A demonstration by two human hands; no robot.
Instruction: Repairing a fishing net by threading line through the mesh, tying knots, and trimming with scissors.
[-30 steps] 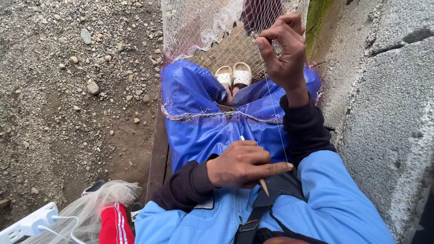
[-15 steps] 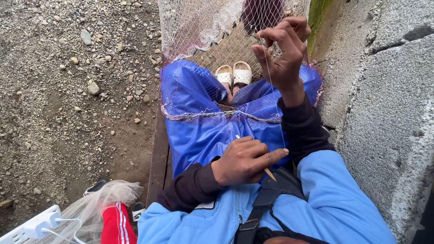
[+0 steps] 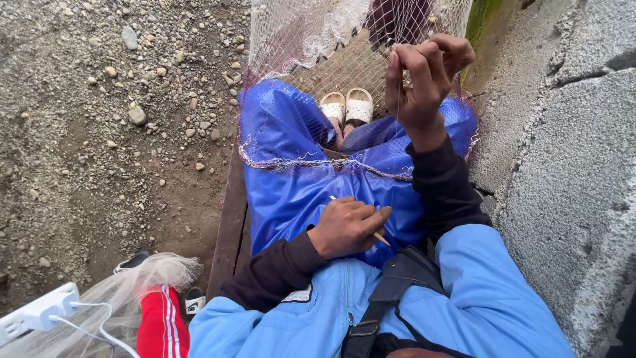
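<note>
My right hand [image 3: 424,76] is raised in front of me and pinches the mesh of a pale fishing net [image 3: 311,40] that hangs across my blue-trousered knees. My left hand [image 3: 348,225] rests low on my lap, fingers closed around a thin wooden netting needle [image 3: 380,237] whose tip pokes out to the right. A fine thread runs from the needle up toward the raised hand. The net's corded edge [image 3: 311,162] lies across my thighs. My feet in white sandals [image 3: 348,106] show through the mesh.
Gravel ground [image 3: 99,132] spreads to the left. A rough concrete wall [image 3: 570,185] rises close on the right. I sit on a dark wooden plank [image 3: 228,225]. At lower left lie a bundled net, a red sleeve with white stripes [image 3: 162,325] and a white power strip [image 3: 40,311].
My right hand has shifted slightly left and its fingers have closed more tightly on the mesh. My left hand has slid a little up my lap with the needle.
</note>
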